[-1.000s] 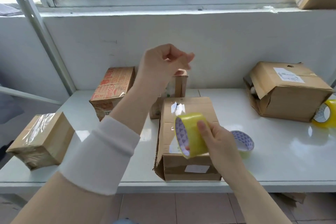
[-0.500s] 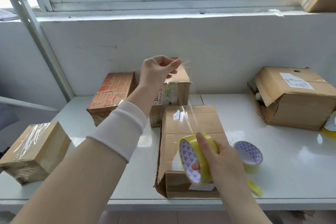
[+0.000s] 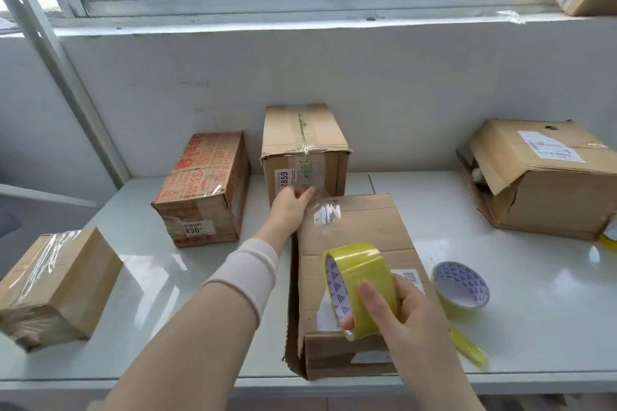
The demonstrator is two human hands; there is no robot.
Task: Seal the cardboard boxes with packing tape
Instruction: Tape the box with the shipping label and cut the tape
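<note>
The box [image 3: 367, 232] being sealed is lying on the table [image 3: 534, 277] straight in front of the person, with its long axis running directly away from the body. The left hand [image 3: 290, 207] is reaching to the box's far left corner. The right hand [image 3: 410, 314] is hovering over the box's near end, so each hand is covering one end of that axis, and the right one is nearer the body.

A clear strip of tape [image 3: 325, 215] is stretching along the box from the left hand back to the tape roll [image 3: 359, 274]. It is running closer to the box's left edge than to its right. Glare is hiding whether it is already touching the cardboard at the far end.

The left hand is pinching the strip's loose end, with thumb and fingertips drawn together. The right hand is gripping the yellow roll from outside, thumb lying across the band and fingers wrapping underneath. The roll is standing on edge above the box, with its hole facing left.

In my judgement the coming move is lowering the strip onto the box's top, so it depends on keeping the strip taut and in line with the long axis.

A second roll [image 3: 462, 287] is lying flat just right of the box. A taped upright box [image 3: 300, 143] is standing just behind its far end.
</note>
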